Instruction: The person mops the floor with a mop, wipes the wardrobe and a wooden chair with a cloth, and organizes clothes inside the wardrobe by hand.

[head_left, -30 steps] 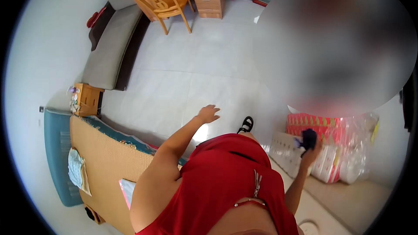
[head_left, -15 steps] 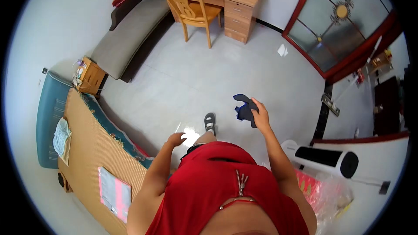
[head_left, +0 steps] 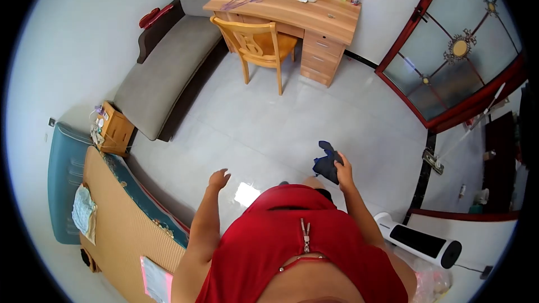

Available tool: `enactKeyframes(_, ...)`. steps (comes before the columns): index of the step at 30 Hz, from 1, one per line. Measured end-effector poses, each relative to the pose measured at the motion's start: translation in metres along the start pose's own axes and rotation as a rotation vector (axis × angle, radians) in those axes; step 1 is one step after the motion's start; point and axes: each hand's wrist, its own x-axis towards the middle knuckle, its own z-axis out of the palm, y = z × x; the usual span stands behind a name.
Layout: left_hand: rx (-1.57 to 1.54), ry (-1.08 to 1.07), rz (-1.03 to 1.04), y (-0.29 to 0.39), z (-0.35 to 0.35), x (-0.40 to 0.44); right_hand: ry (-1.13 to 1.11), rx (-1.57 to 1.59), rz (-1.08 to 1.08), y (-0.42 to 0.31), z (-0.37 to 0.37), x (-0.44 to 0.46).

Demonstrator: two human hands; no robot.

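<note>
My right hand (head_left: 346, 170) is closed on a limp, dark grey piece with blue edges (head_left: 326, 166), held out over the floor in front of me. It looks like cloth, but its exact kind cannot be made out. My left hand (head_left: 219, 179) hangs in the air to the left, fingers loosely bent and apart, with nothing in it. Below it lies the bare grey floor (head_left: 247, 151). My feet are mostly hidden under the red top (head_left: 281, 213).
A wooden chair (head_left: 255, 45) stands at the desk (head_left: 314, 17). Grey sofa (head_left: 168, 62), small cabinet (head_left: 116, 129) and bed (head_left: 123, 207) line the left. At right are a glass door (head_left: 443, 45), a mop (head_left: 433, 161) and a white tower appliance (head_left: 387, 225).
The view has tilted up and shows more of the desk. My right hand still carries the dark piece. A white scrap on the floor near the door no longer shows.
</note>
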Motion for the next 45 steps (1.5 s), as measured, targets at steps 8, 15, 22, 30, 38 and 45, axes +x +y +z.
enactKeyframes(8, -0.181, -0.085, 0.119, 0.076, -0.05, 0.107, -0.037, 0.175, 0.047, -0.086, 0.075, 0.188)
enactKeyframes(15, -0.217, -0.082, -0.109, 0.013, -0.088, 0.141, -0.062, 0.452, 0.156, -0.194, 0.183, 0.371)
enactKeyframes(22, -0.131, 0.204, -0.147, 0.017, -0.227, 0.233, 0.121, -0.165, -0.423, -0.279, 0.291, 0.502)
enactKeyframes(30, 0.083, 0.618, 0.332, 0.143, -0.383, 0.42, -0.301, -1.242, -0.678, -0.306, 0.356, 0.512)
enactKeyframes(38, 0.472, 0.425, 0.379, 0.203, -0.441, 0.607, -0.238, -1.359, -0.646, -0.306, 0.36, 0.516)
enactKeyframes(45, 0.397, -0.04, 0.107, 0.229, -0.46, 0.637, -0.188, -1.389, -0.629, -0.308, 0.369, 0.519)
